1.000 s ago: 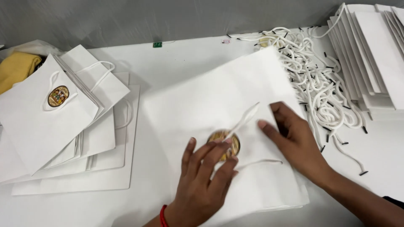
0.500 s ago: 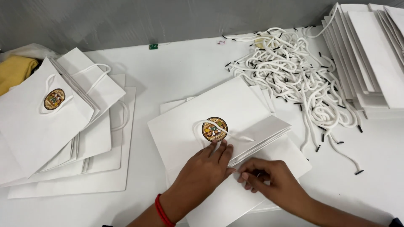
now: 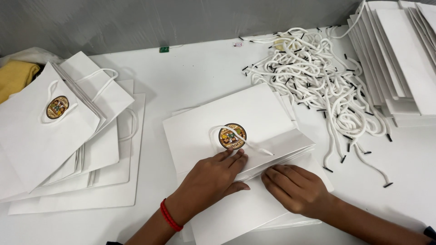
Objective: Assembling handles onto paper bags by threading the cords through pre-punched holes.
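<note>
My left hand (image 3: 211,181) lies flat, fingers together, pressing the white paper bag (image 3: 236,131) below its round sticker (image 3: 232,136). My right hand (image 3: 297,188), grip loose, creases the fold. The bag lies mid-bench (image 3: 200,77), beside loose white cords (image 3: 318,81).

White surface (image 3: 200,77), flat, backed by a grey wall. Directly on it: fanned stack of white paper bags (image 3: 86,149) at left, yellow cloth (image 3: 16,77) at far-left edge, one flat white bag (image 3: 254,113) with a round sticker at centre, tangle of white cord handles (image 3: 313,77) with black tips at upper right, stack of plain bags (image 3: 399,59) at far right. Small green tag (image 3: 164,49) near back edge.
</note>
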